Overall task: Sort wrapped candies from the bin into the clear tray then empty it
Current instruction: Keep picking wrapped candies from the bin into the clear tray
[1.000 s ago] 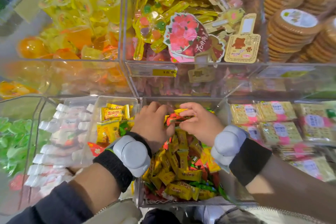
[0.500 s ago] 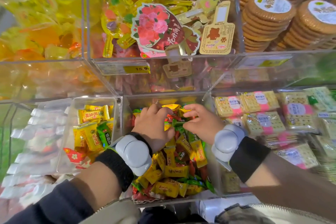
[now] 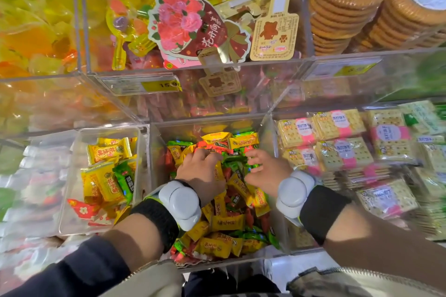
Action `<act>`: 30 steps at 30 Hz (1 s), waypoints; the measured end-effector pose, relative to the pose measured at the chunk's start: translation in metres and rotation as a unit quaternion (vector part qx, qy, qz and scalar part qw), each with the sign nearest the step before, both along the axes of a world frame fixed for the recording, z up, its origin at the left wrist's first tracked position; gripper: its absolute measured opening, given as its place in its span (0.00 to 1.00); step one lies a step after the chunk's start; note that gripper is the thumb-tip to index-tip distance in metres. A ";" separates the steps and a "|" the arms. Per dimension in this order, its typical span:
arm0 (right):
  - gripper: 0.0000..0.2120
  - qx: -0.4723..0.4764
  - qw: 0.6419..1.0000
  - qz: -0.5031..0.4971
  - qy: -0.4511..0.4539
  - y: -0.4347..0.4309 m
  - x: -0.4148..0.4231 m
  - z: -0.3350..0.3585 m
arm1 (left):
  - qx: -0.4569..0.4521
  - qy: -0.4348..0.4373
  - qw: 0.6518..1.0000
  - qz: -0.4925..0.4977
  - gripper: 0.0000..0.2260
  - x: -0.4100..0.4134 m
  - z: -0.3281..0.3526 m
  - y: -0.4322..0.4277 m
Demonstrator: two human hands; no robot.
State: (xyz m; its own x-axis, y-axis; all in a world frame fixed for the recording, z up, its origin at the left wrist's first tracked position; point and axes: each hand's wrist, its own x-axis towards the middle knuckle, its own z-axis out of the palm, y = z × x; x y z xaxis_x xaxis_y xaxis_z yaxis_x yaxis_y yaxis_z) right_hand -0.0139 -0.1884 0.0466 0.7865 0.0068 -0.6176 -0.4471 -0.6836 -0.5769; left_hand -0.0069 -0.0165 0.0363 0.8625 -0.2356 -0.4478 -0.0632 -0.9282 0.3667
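Note:
A clear bin [image 3: 153, 157] in the middle holds a heap of wrapped candies [image 3: 226, 222] in yellow, red and green. Left of it stands the clear tray [image 3: 70, 200] with several yellow candies [image 3: 108, 149] and a green one [image 3: 124, 177]. My left hand [image 3: 200, 172] lies knuckles up on the heap's far half, fingers curled down into the wrappers. Close beside it, my right hand [image 3: 264, 172] curls its fingers around green candies [image 3: 251, 164]. Both fingertips are partly buried. Grey devices sit on both wrists.
Clear dividers separate the shelf bins. Packs of soda crackers [image 3: 337, 142] fill the bin to the right, white-wrapped sweets [image 3: 36, 176] the one on the far left. Behind are lollipops [image 3: 193, 24], jelly cups [image 3: 36, 31] and stacked round biscuits [image 3: 345, 7]. A price label [image 3: 144, 85] fronts the upper row.
Both hands slid a little farther back in the bin and drew slightly apart. They went from pinching a red candy together to gripping green ones. The tray looks unchanged.

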 end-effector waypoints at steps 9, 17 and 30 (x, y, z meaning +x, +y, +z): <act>0.32 -0.037 0.997 0.057 0.042 0.006 -0.009 -0.012 | 0.043 0.017 0.999 -0.010 0.29 -0.010 -0.022 -0.008; 0.35 -0.061 0.992 0.096 0.048 0.009 -0.012 -0.022 | 0.085 0.021 0.996 -0.026 0.35 -0.019 -0.039 0.000; 0.37 -0.079 0.985 0.121 0.097 0.010 -0.013 -0.037 | 0.110 0.075 0.990 -0.046 0.38 -0.026 -0.054 0.013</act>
State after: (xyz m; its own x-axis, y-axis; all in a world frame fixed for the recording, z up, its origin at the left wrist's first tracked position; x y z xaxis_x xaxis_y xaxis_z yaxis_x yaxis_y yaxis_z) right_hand -0.0265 -0.1784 0.0096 0.6409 0.0720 -0.7643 -0.3510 -0.8580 -0.3751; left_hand -0.0334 -0.0037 -0.0177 0.7619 -0.1923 -0.6185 -0.1115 -0.9796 0.1672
